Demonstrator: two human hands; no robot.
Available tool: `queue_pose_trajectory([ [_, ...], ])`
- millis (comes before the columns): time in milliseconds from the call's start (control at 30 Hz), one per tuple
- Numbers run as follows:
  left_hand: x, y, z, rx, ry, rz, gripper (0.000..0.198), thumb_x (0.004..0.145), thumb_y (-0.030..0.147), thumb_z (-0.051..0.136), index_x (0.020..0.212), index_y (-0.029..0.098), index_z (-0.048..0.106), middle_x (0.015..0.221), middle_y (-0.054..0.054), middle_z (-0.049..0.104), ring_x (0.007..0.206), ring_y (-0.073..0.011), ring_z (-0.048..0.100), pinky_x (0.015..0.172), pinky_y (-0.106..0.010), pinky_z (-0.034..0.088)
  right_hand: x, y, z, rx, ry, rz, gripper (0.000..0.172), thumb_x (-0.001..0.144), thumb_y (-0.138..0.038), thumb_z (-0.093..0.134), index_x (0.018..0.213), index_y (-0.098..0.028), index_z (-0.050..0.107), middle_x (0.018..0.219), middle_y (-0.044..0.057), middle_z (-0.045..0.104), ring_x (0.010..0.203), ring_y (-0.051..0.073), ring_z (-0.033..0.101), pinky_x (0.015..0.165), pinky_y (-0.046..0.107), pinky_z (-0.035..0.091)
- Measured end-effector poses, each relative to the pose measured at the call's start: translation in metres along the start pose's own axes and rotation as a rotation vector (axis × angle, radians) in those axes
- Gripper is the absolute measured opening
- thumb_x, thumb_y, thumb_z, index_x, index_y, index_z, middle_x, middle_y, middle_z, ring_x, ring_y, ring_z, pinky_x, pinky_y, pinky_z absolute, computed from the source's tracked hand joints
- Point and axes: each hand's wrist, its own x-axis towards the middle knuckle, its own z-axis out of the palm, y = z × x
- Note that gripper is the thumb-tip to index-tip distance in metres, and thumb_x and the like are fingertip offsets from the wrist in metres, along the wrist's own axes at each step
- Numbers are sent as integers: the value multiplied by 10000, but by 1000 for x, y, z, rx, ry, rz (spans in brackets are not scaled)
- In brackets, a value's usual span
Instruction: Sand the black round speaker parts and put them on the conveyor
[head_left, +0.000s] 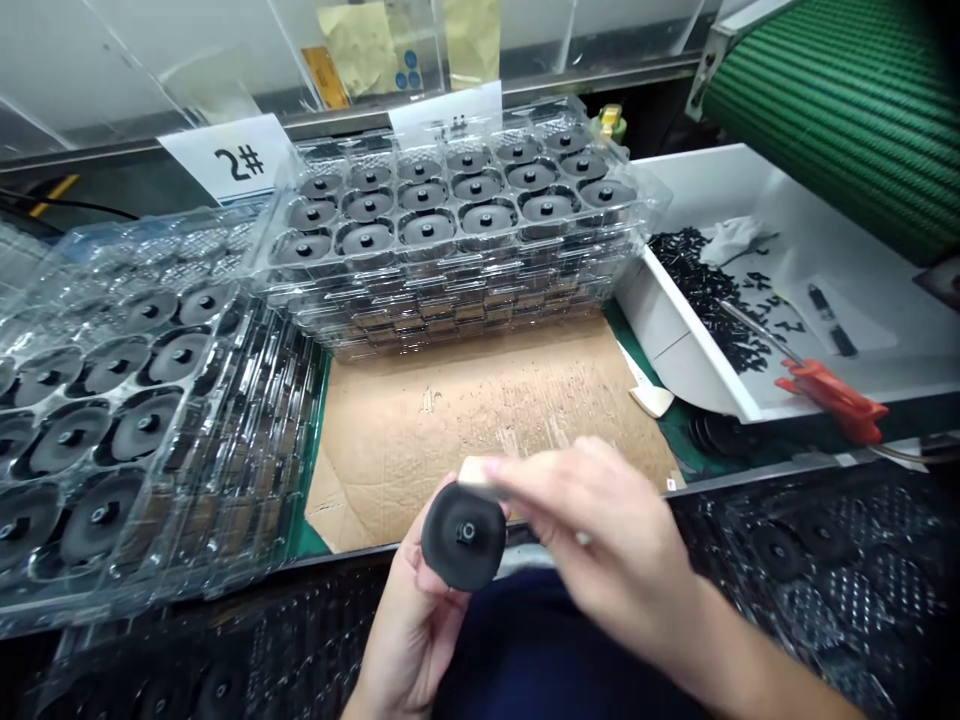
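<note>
You held the black round part (463, 535) face-up, its hub toward you, in your curled left hand (412, 630), while your right hand (607, 540) pinched a pale block (474, 472) at its upper edge.

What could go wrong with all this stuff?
The black round part rests in the left hand and might slip and fall. The red-handled tool lies over the white bin's rim, so an elbow could perhaps knock it off. The stacked clear plastic trays are piled high, so a bump might make them slide.
</note>
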Motion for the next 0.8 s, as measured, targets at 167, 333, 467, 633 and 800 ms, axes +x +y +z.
queue_pose_trajectory([
  [167,1,3,-2,16,27,61,641,555,413,786,1152,278,593,1178,-63,633,1001,-244,614,922,-325,458,3,13,9,-110,-88,55,291,887,-132,445,1110,-223,609,886,30,666,770,166,528,716,312,365],
  [333,1,5,-5,52,27,50,612,529,414,791,1099,260,631,1050,-34,686,902,-216,641,800,-256,510,3,6,13,8,3,-10,367,903,-122,421,1223,-264,530,958,15,659,788,153,538,710,300,365],
  [467,1,6,-8,39,-21,24,605,575,410,770,1138,263,605,1054,-38,686,969,-211,624,846,-235,487,5,17,23,24,-94,28,318,903,-151,424,1155,-259,586,928,19,662,800,158,532,737,312,379],
  [633,2,13,-15,-34,-86,20,599,551,436,736,1119,287,619,1211,-51,623,1022,-260,620,899,-293,488,-21,60,47,17,-130,236,289,880,-154,476,1119,-246,610,902,15,674,794,150,557,723,291,437],
  [800,1,14,-13,-56,-130,16,575,577,419,730,1126,300,611,1209,-21,625,1061,-256,598,908,-272,484,-42,69,60,54,-129,265,247,856,-160,506,1043,-227,651,871,20,689,773,148,595,718,287,469],
])
